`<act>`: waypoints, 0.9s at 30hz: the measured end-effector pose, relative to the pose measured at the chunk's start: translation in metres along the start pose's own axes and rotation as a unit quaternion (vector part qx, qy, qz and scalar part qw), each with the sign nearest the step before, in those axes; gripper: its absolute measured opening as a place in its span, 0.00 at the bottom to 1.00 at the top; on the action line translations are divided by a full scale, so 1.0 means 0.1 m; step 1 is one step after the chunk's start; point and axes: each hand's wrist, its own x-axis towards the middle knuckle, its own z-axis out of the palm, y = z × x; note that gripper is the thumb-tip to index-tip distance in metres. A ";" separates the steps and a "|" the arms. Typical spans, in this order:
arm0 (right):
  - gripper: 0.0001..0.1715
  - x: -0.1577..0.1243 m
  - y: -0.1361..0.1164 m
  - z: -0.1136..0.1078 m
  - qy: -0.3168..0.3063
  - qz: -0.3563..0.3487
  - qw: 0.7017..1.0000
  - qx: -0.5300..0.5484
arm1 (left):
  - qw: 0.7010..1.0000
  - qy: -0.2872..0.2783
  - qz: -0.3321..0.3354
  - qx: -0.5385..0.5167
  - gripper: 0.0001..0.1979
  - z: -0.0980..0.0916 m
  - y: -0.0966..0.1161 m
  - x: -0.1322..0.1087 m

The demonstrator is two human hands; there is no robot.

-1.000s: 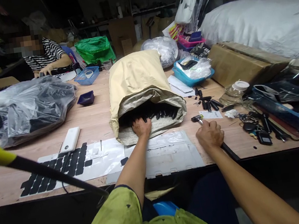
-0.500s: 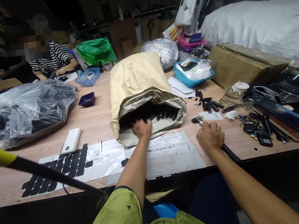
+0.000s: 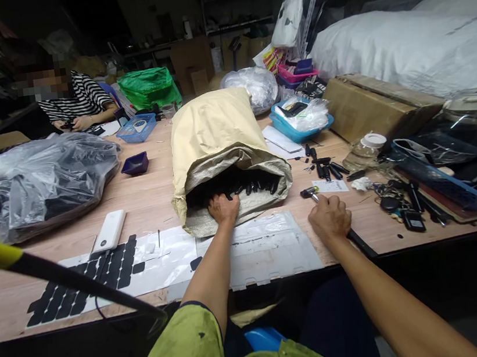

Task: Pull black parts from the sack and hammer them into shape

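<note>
Viewpoint shifted slightly: right grip around hammer-like tool, left grip unreadable inside sack; dragging could spill black parts beside it.

The left hand has its fingertips hidden.

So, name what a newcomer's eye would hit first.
Probably the big cream sack on the wooden table, its mouth gaping toward the camera, the left hand in it near glossy black pieces. Then the right hand, gripping a black-handled tool right of it, and the green plastic bag behind, to the left.
</note>
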 end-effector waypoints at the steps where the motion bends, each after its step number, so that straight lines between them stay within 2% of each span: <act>1: 0.18 0.00 0.00 -0.01 -0.003 0.001 1.000 -0.001 | 1.000 0.002 0.000 0.000 0.19 0.00 0.00 0.00; 17: 0.18 0.00 -0.02 -0.02 -0.003 -0.004 1.000 0.003 | 1.000 0.017 0.005 -0.021 0.18 0.01 -0.03 0.01; 22: 0.19 -0.01 -0.02 -0.03 -0.015 0.000 1.000 0.003 | 1.000 0.014 0.004 -0.018 0.20 -0.01 -0.01 -0.01; 27: 0.18 0.00 -0.04 -0.03 -0.011 0.003 1.000 0.011 | 1.000 0.006 -0.003 -0.022 0.17 -0.07 -0.01 0.01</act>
